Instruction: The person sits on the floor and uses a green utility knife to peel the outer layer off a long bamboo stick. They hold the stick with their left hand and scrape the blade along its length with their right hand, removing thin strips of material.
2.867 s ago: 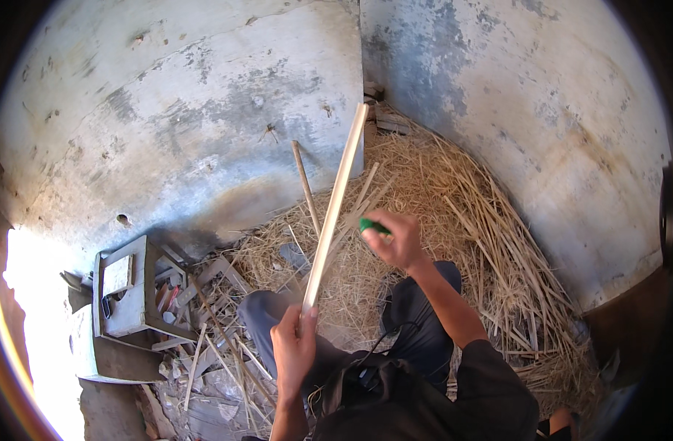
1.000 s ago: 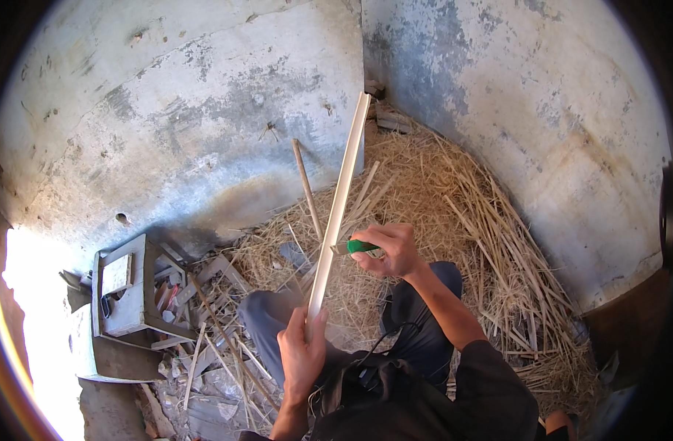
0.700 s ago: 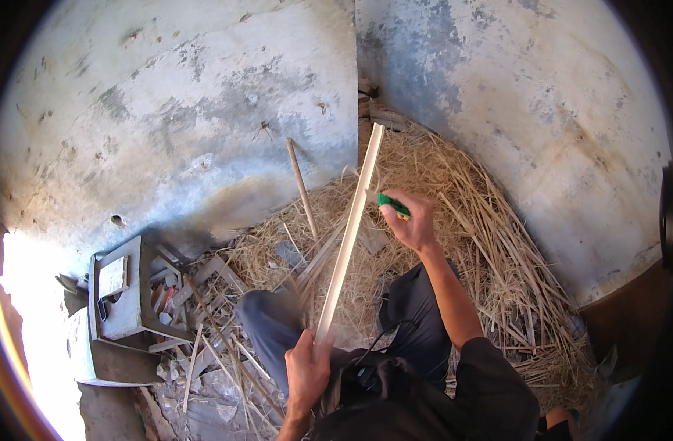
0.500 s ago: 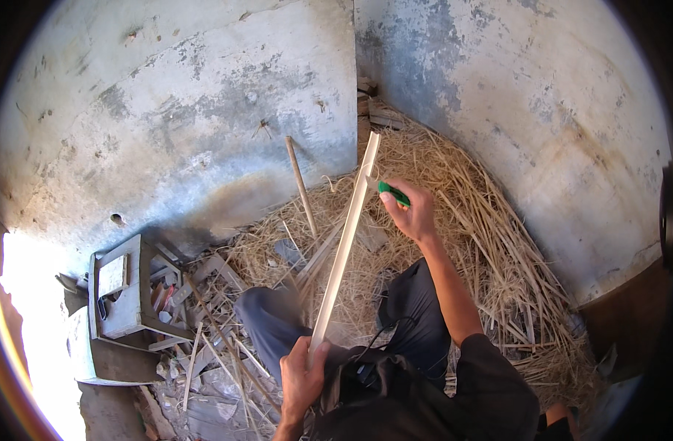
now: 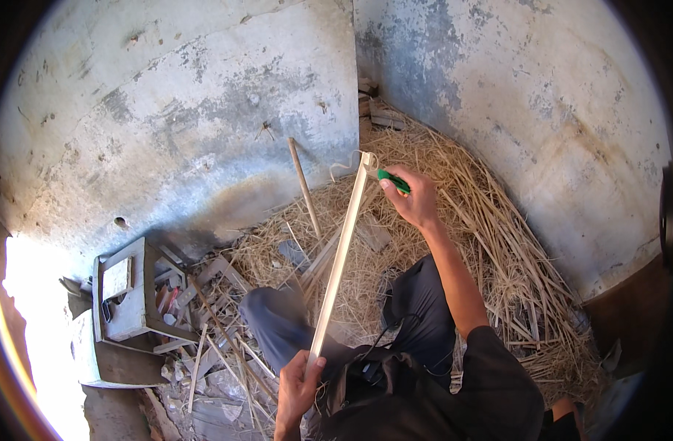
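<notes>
A long pale strip of split bamboo or wood [image 5: 341, 257] slants away from my lap. Its near end is gripped by my left hand [image 5: 298, 389], fingers wrapped round it and thumb along its side. My right hand [image 5: 416, 200] is closed round the green handle of a knife [image 5: 395, 181]. The blade, small in view, meets the strip close to its far end. Thin curled shavings [image 5: 342, 169] hang from that end, on both sides. The strip passes between my bent knees.
Straw-like shavings [image 5: 469, 198] cover the floor ahead and to the right. A brown stick [image 5: 305, 187] leans on the peeling wall [image 5: 189, 110]. A worn wooden stool [image 5: 138, 316] lies tipped at the left, beside scraps and thin slats [image 5: 198, 367].
The knife blade has come nearer the strip's far end, and a longer shaving now curls there. The strip's far end has dropped lower in view. My left hand still grips the near end.
</notes>
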### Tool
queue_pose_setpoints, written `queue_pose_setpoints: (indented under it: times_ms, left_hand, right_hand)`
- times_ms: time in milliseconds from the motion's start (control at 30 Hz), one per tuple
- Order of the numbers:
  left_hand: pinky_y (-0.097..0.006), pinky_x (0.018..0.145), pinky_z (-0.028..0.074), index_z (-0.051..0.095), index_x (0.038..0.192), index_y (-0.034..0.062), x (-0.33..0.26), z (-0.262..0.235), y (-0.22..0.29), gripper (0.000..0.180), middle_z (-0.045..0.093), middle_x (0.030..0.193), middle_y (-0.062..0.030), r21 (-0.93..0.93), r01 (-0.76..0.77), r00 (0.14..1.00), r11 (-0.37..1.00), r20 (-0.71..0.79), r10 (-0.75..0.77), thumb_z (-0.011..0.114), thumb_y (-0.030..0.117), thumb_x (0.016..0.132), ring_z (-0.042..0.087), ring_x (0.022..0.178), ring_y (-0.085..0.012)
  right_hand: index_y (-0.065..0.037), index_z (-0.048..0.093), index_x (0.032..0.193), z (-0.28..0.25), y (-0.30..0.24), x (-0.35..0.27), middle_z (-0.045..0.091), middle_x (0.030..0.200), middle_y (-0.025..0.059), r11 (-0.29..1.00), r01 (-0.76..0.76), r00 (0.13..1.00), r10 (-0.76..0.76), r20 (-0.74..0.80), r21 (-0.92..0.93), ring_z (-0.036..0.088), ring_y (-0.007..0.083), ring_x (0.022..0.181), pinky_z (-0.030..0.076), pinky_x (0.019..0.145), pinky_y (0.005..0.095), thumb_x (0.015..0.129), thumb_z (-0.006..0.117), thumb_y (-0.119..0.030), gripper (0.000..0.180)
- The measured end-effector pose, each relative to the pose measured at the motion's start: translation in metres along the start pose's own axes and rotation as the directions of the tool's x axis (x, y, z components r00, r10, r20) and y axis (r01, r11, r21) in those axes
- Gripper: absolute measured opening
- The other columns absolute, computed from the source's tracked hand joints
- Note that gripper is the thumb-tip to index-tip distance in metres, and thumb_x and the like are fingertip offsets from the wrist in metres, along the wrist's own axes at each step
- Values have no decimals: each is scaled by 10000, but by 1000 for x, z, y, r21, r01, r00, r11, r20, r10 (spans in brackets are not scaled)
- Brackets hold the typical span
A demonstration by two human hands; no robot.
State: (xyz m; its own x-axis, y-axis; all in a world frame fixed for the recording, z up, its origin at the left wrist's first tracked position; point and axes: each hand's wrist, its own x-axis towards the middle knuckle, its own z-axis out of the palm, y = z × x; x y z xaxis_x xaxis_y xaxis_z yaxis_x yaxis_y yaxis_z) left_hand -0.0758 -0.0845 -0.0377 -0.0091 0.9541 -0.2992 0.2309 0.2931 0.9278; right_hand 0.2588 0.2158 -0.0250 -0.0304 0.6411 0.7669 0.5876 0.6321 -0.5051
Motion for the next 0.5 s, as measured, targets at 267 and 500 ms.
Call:
queue_pose_setpoints:
  times_ms: [267,500]
  left_hand:
    - [-291,504,311,678,947,12,-15,2,8,250,534,596,18,253,-172,982,952,-28,185,744,232,1048,441,564,-46]
    - [-350,521,454,725,977,28,4,1,10,187,612,591,-125,356,-172,955,919,-169,244,777,205,1008,605,492,-182]
  right_hand:
    - [-78,798,1088,-27,42,9,583,635,-21,930,-362,926,350,-141,-70,481,106,505,384,497,307,1071,630,-545,496]
    - [-75,778,1071,-28,6,-11,608,671,-23,980,-199,979,199,-41,6,545,84,560,384,510,303,1085,624,-484,437]
